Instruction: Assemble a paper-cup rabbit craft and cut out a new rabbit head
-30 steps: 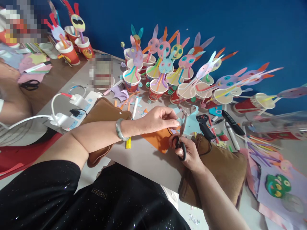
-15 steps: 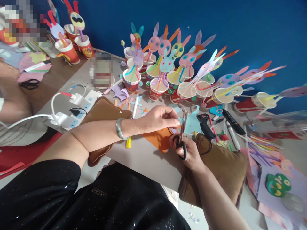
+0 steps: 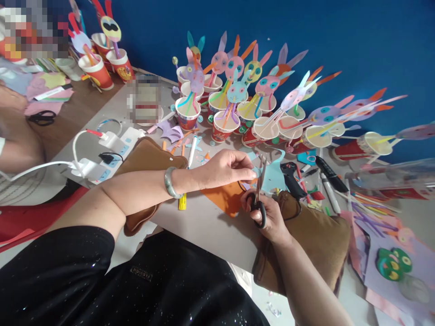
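Note:
My left hand (image 3: 227,169), wearing a stone bangle at the wrist, pinches a small bit of light blue paper between thumb and fingertips. In my right hand (image 3: 273,219) is a pair of black-handled scissors (image 3: 261,182), blades pointing up and slightly parted beside the left fingertips. A larger light blue paper sheet (image 3: 274,175) with a curled strip shows just behind the blades; whether it joins the pinched bit I cannot tell. Below the hands lies orange paper (image 3: 222,199). My right forearm passes over a brown cushion (image 3: 314,240).
Paper cups (image 3: 226,127) with paper rabbit heads line the blue wall. A power strip (image 3: 117,151) and another brown cushion (image 3: 146,158) are at left. A black glue gun (image 3: 292,179) and markers (image 3: 329,174) sit at right. Another person's arm (image 3: 20,131) shows far left.
The scissors and both hands have hardly moved; the blades have shifted very slightly at the blue paper. The view has moved a little.

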Demonstrator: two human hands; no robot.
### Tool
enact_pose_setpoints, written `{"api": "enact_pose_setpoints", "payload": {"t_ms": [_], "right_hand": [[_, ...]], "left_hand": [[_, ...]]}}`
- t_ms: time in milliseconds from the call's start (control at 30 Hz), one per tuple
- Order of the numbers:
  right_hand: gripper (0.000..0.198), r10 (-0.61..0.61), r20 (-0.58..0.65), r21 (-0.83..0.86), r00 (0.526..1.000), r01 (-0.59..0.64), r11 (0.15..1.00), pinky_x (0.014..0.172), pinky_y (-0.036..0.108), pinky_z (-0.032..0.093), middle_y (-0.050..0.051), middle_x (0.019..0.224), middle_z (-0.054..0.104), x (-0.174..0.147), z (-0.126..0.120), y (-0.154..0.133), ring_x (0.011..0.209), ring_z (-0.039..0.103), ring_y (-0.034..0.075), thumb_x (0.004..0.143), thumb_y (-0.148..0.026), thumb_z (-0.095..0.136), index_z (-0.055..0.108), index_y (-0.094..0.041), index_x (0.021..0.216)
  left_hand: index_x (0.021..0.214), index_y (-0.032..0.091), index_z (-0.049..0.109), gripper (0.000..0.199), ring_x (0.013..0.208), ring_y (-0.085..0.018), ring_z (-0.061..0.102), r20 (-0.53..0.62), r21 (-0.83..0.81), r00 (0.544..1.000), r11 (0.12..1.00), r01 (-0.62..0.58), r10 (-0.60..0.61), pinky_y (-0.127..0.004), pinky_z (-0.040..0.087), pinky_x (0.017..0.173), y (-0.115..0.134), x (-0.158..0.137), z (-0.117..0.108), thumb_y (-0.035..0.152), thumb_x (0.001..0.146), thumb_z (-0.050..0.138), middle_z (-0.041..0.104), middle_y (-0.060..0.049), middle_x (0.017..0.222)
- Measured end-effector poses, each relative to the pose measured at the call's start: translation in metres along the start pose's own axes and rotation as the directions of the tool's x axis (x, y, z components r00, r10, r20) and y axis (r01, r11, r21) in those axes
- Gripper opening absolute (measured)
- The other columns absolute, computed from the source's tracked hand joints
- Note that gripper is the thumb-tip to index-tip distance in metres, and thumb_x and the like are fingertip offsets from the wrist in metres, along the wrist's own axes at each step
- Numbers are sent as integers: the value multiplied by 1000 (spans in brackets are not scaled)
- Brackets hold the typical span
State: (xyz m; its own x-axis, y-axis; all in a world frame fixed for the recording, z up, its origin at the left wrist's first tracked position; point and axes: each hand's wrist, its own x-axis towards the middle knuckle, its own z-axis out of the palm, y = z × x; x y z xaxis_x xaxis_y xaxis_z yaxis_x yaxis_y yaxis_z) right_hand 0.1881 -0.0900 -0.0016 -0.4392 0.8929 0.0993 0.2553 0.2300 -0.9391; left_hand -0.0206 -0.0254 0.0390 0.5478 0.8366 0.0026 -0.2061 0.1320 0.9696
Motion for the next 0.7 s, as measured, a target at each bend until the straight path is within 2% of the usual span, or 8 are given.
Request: {"api": "enact_pose_setpoints", "payload": {"t_ms": [300, 700], "right_hand": [[66, 3, 36, -5, 999, -3, 1000, 61, 33, 37, 3, 68, 56, -1, -2, 1, 62, 48, 17, 81, -85, 59, 53, -22, 65], [68, 13, 26, -3, 1000, -13, 1000, 60, 33, 35, 3, 67, 56, -2, -2, 1, 62, 46, 16, 79, -87, 59, 52, -21, 63]], "left_hand": [[73, 14, 61, 20, 67, -6, 61, -14, -17, 1000, 1000, -20, 20, -22, 52, 70, 0, 0, 0, 21, 75, 80, 64, 3, 68], [76, 14, 62, 15, 70, -8, 65, -6, 37, 998, 998, -57, 57, -23, 55, 72, -4, 1, -2, 21, 83, 74, 67, 0, 72]]}}
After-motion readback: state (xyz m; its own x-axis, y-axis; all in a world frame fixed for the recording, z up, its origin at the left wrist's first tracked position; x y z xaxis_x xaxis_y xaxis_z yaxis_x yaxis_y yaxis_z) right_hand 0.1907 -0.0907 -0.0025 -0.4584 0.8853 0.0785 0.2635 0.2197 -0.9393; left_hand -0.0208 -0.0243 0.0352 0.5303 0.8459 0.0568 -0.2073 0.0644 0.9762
